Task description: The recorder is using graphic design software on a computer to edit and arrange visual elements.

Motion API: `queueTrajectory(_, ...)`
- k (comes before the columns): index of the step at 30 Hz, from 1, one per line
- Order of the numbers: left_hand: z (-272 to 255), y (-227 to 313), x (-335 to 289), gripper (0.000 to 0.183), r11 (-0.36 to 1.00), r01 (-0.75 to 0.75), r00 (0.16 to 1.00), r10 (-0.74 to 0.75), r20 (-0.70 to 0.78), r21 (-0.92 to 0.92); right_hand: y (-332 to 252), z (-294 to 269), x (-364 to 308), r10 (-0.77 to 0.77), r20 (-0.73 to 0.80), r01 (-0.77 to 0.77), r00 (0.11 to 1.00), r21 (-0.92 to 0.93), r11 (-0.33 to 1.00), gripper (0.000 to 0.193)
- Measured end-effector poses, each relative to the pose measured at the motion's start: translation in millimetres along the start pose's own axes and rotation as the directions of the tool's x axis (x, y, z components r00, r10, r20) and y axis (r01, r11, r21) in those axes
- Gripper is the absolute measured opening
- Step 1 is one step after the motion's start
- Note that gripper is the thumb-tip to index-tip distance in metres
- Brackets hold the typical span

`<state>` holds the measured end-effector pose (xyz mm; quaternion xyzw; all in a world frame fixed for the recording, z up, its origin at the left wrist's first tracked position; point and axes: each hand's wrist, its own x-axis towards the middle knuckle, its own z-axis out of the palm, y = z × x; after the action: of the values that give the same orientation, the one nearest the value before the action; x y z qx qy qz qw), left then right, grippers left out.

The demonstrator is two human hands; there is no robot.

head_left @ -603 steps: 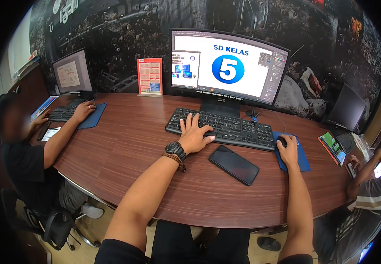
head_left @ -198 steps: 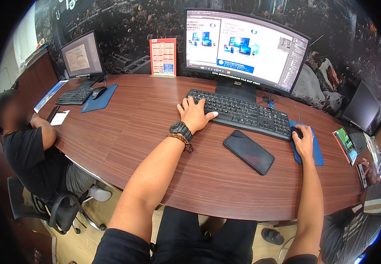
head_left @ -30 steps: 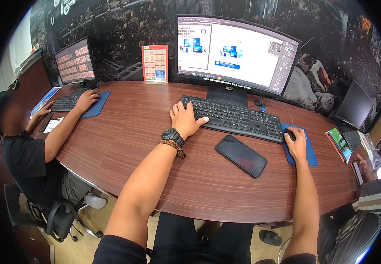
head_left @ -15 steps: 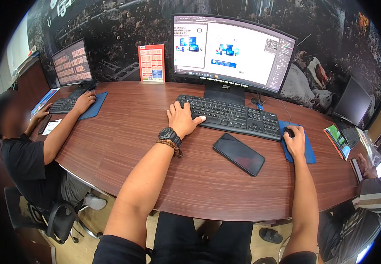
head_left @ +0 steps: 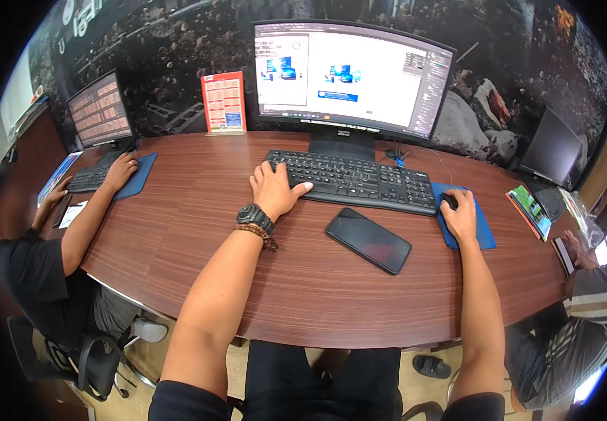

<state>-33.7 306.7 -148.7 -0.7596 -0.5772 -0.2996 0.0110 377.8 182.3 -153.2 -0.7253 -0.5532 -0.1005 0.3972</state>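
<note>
Head view showed us a person sitting at a long brown wooden table (head_left: 177, 231) with a big curved screen (head_left: 349, 74) at the far side. We saw the left hand (head_left: 275, 189) lying flat and spread on the left end of the black keyboard (head_left: 356, 181), holding nothing. We saw the right hand (head_left: 460, 214) curled over a black mouse (head_left: 449, 201), which sat on a blue pad (head_left: 482, 235) just to the right of the keyboard. A black phone (head_left: 369, 240) lay flat on the table, near the person, between the two hands and just in front of the keyboard. We thought the phone was the thing most at risk: if the right arm slid left, or the left wrist pulled back fast, it could bump the phone and push it toward the near edge. We also thought the resting left fingers could press a wrong key by mistake. Far to the left, another person's hand (head_left: 122, 170) rested on a second keyboard (head_left: 91, 179) below a small screen (head_left: 100, 109).
</note>
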Motion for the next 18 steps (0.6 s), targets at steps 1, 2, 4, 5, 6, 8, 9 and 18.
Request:
queueTrajectory(1,0,0,0,0.081,1.000,-0.011,1.000,0.011,0.008,-0.007,0,0,0,0.011,-0.004,-0.011,1.000,-0.009,1.000,0.033)
queueTrajectory(2,0,-1,1,0.081,1.000,-0.005,1.000,0.005,0.016,-0.003,0,1,0,0.043,-0.010,-0.043,0.999,-0.023,0.999,0.033)
queueTrajectory(4,-1,-3,1,0.082,1.000,0.007,1.000,-0.008,0.010,0.009,-4,1,1,0.078,-0.004,-0.078,0.997,-0.031,0.996,0.033)
queueTrajectory(5,-1,-3,0,0.082,1.000,0.003,1.000,-0.003,0.014,0.007,-4,1,1,0.083,-0.005,-0.083,0.997,-0.034,0.996,0.033)
queueTrajectory(6,-1,-2,0,0.082,1.000,0.003,1.000,-0.004,0.018,0.013,-3,1,1,0.078,-0.004,-0.078,0.997,-0.027,0.997,0.033)
queueTrajectory(8,-1,0,2,0.081,1.000,0.010,0.999,-0.011,0.041,0.022,-2,-1,1,0.075,-0.005,-0.075,0.997,-0.023,0.997,0.033)
queueTrajectory(9,-1,0,1,0.081,1.000,0.010,0.999,-0.011,0.040,0.023,-2,-1,1,0.073,-0.001,-0.073,0.997,-0.029,0.997,0.033)
queueTrajectory(18,-13,8,2,0.050,0.989,-0.054,0.999,0.054,-0.003,-0.138,-6,-3,0,0.071,-0.009,-0.071,0.997,-0.029,0.997,0.032)
